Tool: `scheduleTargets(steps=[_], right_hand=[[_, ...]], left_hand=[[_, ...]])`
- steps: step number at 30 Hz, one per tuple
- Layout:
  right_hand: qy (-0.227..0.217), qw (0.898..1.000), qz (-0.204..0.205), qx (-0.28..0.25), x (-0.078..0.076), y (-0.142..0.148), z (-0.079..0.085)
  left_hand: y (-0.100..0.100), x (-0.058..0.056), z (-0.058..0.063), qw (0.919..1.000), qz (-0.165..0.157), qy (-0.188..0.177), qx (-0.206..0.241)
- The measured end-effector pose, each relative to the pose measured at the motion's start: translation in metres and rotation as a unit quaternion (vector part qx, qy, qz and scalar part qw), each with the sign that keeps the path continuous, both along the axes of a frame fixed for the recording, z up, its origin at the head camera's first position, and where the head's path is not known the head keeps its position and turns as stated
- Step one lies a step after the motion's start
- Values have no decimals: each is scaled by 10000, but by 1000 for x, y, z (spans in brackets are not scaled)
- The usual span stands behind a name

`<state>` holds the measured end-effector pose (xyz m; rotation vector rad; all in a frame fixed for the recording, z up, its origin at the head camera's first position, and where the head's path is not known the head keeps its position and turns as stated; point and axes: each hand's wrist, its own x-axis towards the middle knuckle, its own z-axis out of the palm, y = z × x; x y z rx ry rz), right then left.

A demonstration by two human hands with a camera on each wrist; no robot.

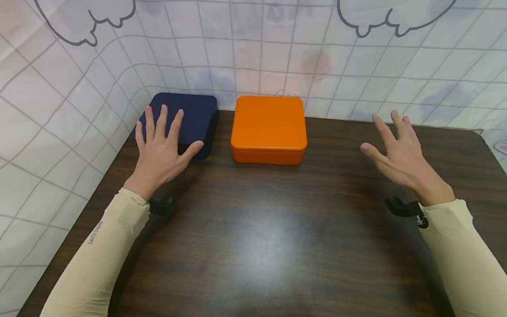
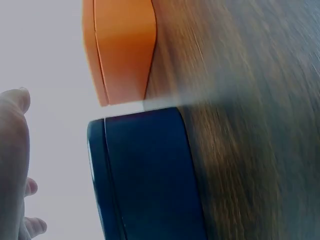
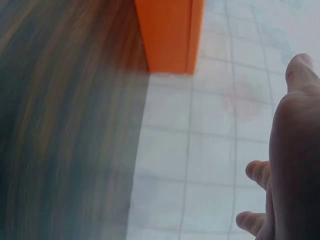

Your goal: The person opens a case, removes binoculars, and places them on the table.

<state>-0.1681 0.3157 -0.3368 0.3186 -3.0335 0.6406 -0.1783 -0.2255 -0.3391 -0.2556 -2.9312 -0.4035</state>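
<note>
A dark navy box [image 1: 194, 112] with rounded corners lies at the back left of the table. Just right of it sits an orange lidded box [image 1: 270, 125], its lid closed. My left hand [image 1: 158, 152] is spread with straight fingers, overlapping the navy box in the head view. From the left wrist, the navy box [image 2: 150, 175] shows a lid seam, and the orange box [image 2: 122, 50] stands beyond a narrow gap. My right hand [image 1: 402, 156] is held over the table's right side, fingers spread, holding nothing. Its wrist view catches one end of the orange box [image 3: 170, 35].
The dark wood table [image 1: 253, 229] reflects a bright patch of light near its middle. A white grid-patterned sheet [image 1: 269, 53] hangs behind the table and along its left side. Black straps [image 1: 402, 207] sit at both wrists, below pale sleeves [image 1: 99, 255].
</note>
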Motion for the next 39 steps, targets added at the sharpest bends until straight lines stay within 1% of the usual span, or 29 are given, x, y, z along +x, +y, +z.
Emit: scheduleTargets(steps=[7,14,24,32,39], right_hand=[[45,9996,33,-282,-8,-20,0],[83,9983,61,-580,-13,-35,-2],[-10,9971,195,-733,-20,-57,-3],[-19,9968,225,-767,-27,-76,-7],[-8,9951,338,-929,-33,-92,-12]], left_hand=[[10,-3,-2,9999,-27,66,129],[21,-6,-6,9998,-72,123,133],[40,-11,-10,9995,-241,115,149],[52,-12,-14,9990,-367,185,176],[65,-12,-18,9977,-539,296,273]])
